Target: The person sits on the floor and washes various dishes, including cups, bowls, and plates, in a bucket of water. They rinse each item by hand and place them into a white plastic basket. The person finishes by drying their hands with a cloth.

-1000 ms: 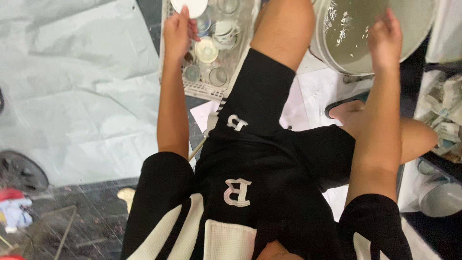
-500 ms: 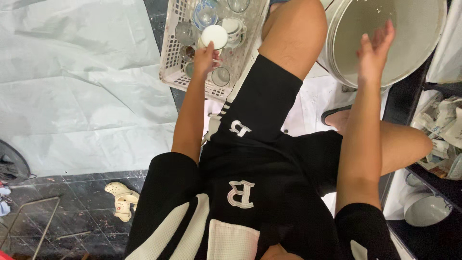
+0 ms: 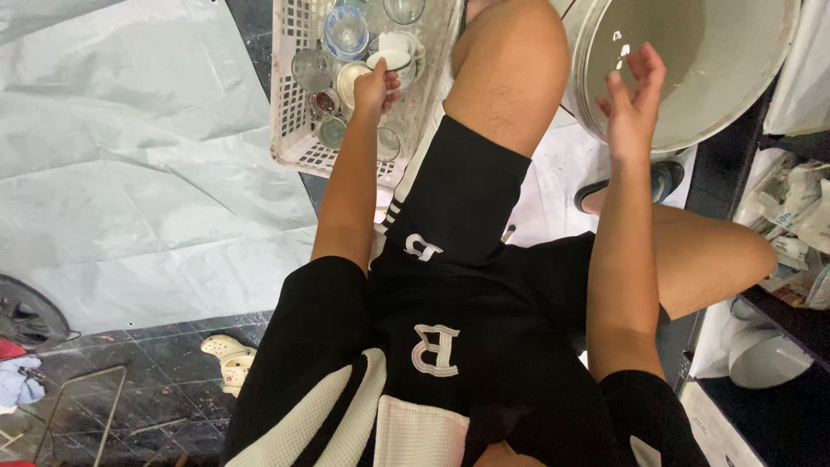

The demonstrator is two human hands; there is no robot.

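Currently the left hand [image 3: 373, 85] is closing around a white cup [image 3: 391, 60] and lowering it into the white lattice basket [image 3: 294, 130] among glasses; setting it upright in a free gap seems wisest. Right hand [image 3: 629, 108] is hovering half open, empty, beside the large basin [image 3: 692, 60] of murky water. Crumpled pale packages [image 3: 795, 207] are lying at far right.

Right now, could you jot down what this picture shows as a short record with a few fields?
Left hand: over a white plastic basket, fingers on a white cup
Right hand: open and empty, raised beside a large round basin
Basin contents: cloudy water
Basket contents: clear glasses and small cups
Floor: pale plastic sheet over dark tiles
Person: seated, black shorts
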